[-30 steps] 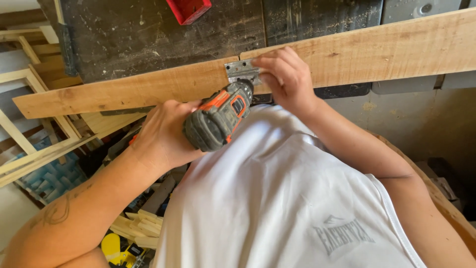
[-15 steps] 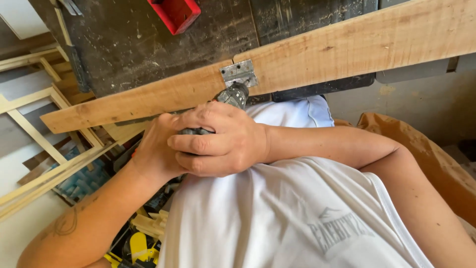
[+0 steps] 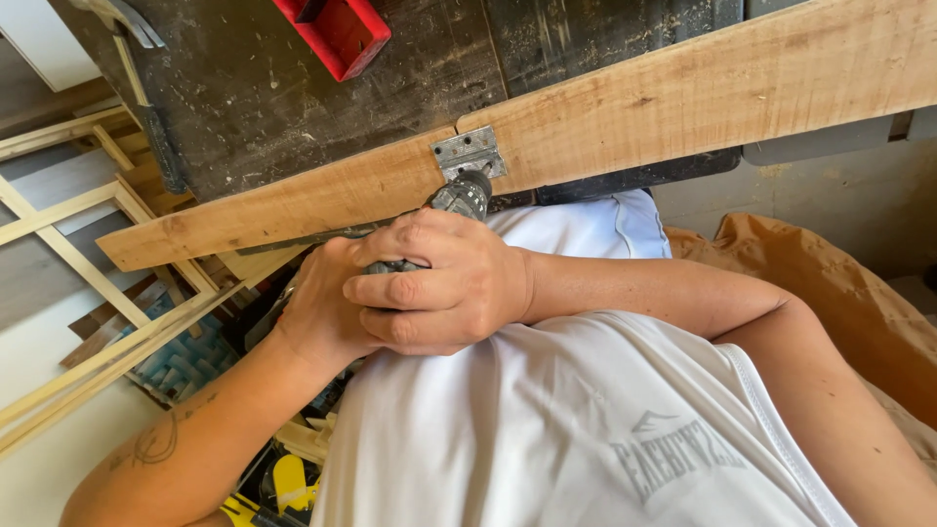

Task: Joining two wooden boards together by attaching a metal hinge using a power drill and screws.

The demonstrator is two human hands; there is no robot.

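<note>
Drill (image 3: pixel 459 200) — wrapped by both hands' fingers (image 3: pixel 390 291) — presses on metal bracket (image 3: pixel 468 151).

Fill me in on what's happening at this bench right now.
A person grips a cordless drill with both hands: the left hand underneath, the right hand wrapped over it. The drill's nose is pressed against a small metal plate that spans the joint between two wooden boards lying on a dark workbench. A red tray sits further back.

Drill (image 3: pixel 459 200) nose against metal plate (image 3: pixel 469 153) on long wooden plank (image 3: pixel 683 98).
</note>
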